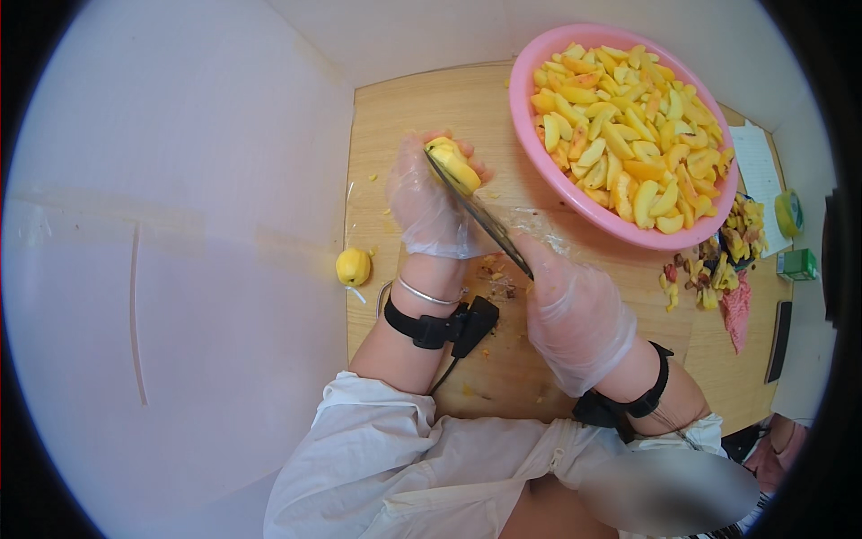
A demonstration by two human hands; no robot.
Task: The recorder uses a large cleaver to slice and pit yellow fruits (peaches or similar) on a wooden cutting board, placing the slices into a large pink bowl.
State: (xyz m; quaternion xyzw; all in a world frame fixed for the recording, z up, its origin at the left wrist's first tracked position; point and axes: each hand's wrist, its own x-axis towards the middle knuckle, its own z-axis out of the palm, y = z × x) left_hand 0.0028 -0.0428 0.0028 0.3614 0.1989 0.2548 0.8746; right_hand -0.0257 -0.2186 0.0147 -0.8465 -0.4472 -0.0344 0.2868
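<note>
In clear plastic gloves, my left hand (pixel 424 189) grips a pale yellow fruit (pixel 453 169) near the middle of the wooden table (pixel 386 117). A long dark-bladed knife (pixel 476 217) lies across that fruit, its near end in my right hand (pixel 576 319), whose fingers are closed around it. Another whole yellow fruit (pixel 353 266) rests at the table's left, beside a small white strip. Small scraps (pixel 501 283) are scattered beneath my hands.
A pink basin (pixel 530 135) heaped with fruit slices fills the back right. Beside it are peel scraps (pixel 741 225), paper (pixel 759 171), a tape roll (pixel 788 213), a green box (pixel 796 264), a pink cloth (pixel 736 310) and a dark bar (pixel 778 341). Pale partitions (pixel 180 180) surround the table.
</note>
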